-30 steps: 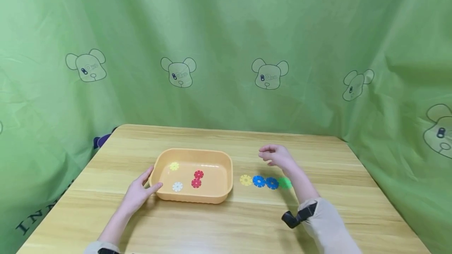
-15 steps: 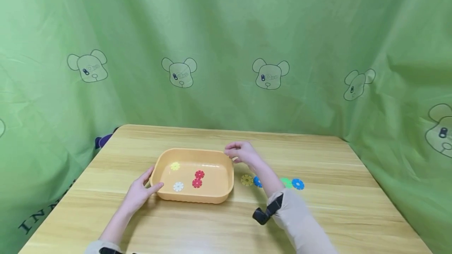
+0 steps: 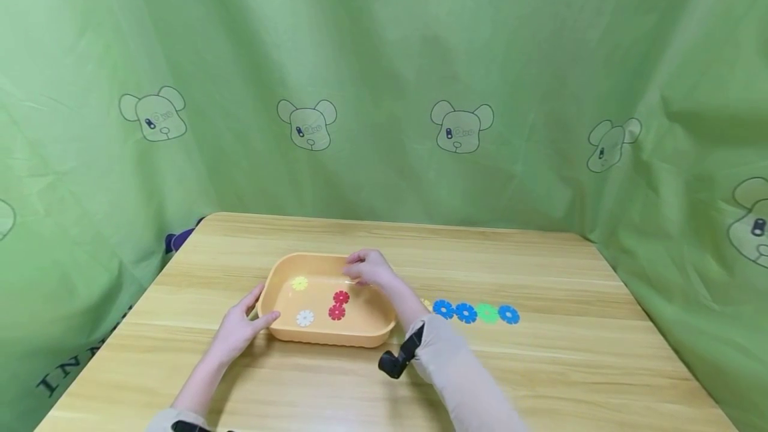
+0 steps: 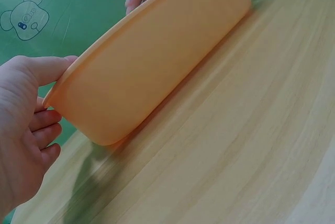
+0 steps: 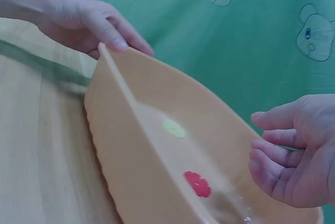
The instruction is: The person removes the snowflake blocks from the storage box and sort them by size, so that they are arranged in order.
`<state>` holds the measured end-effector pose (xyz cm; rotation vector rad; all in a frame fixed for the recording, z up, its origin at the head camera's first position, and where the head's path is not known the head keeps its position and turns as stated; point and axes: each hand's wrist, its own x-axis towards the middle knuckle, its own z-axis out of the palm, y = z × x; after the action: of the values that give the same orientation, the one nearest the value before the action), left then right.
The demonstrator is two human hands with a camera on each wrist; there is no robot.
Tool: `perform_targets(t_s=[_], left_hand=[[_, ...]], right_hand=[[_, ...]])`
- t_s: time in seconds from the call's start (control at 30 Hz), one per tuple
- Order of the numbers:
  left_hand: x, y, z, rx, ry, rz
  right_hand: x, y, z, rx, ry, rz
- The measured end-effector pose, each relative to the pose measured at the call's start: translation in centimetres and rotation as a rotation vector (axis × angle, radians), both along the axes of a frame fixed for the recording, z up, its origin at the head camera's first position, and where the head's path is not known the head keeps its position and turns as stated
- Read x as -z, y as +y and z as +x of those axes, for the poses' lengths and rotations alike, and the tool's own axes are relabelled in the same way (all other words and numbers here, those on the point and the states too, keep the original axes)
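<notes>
My left hand (image 3: 237, 327) grips the left end of a shallow orange plastic tub (image 3: 330, 337), thumb over the rim and fingers against the outside. Inside the tub lie a yellow notched snowflake disc (image 3: 299, 283), a white disc (image 3: 305, 318) and two red discs (image 3: 337, 312) that touch or overlap. Over the tub's far right part hovers my right hand (image 3: 370, 267); its fingers are loosely bent and nothing shows between them in the right wrist view. It is above and right of the red discs.
Right of the tub, a row of discs lies on the wooden table (image 3: 576, 352): a yellow one partly behind my right arm, two blue discs (image 3: 465, 313), a green disc (image 3: 488, 313) and another blue disc (image 3: 509, 315). A green curtain (image 3: 384, 179) surrounds the table.
My right hand has moved left from above the disc row, past the tub's right rim, to over the tub. My left hand keeps its hold; the discs in the tub look unchanged.
</notes>
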<state>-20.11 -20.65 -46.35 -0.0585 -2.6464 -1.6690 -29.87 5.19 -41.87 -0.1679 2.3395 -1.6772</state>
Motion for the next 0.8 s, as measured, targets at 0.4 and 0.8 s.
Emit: perform_targets(t_s=[0.4, 0.8], left_hand=[[0.1, 0.0, 0.0, -0.002, 0.009, -0.006], [0.3, -0.1, -0.1, 0.003, 0.0, 0.021]], right_hand=[[2.3, -1.2, 0.4, -0.01, -0.025, 0.138], [3.7, -1.3, 0.2, -0.111, 0.174, 0.372]])
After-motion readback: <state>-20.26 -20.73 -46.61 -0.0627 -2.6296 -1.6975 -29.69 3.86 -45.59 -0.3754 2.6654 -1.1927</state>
